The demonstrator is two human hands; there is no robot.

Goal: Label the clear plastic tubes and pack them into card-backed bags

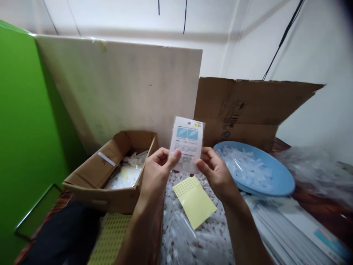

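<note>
I hold a small printed packet [187, 141], white with blue panels, upright in front of me. My left hand [157, 169] pinches its lower left edge between thumb and fingers. My right hand [215, 171] grips its lower right edge. Just below the packet lies a yellow sheet [194, 200], dotted along its top part, resting on a heap of clear plastic bags [190, 235] filled with small white pieces.
An open cardboard box [110, 173] with white pieces sits at left. A blue bowl [275, 180] of clear pieces stands at right, a cardboard flap [248, 106] behind it. A pale board [124, 84] leans at the back. Printed cards [289, 228] are stacked lower right, another dotted yellow sheet [110, 239] lower left.
</note>
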